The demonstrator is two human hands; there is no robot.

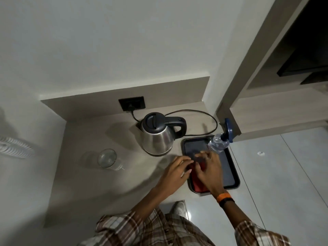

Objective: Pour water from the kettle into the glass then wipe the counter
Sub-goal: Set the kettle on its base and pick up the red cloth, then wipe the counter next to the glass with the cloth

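Steel kettle (158,139) stands on the desk (99,139), plugged in; I judge it heavy if full, best taken by its dark handle (179,124). One glass (107,158) sits left of it, fragile and well apart. Both my hands, left hand (174,172) and right hand (208,170), are over one tray (232,167), fingers loosely curled on a soft red cloth (199,185). One bottle (219,142) stands on the tray.

Head-worn view, steeply down over the counter (99,183).
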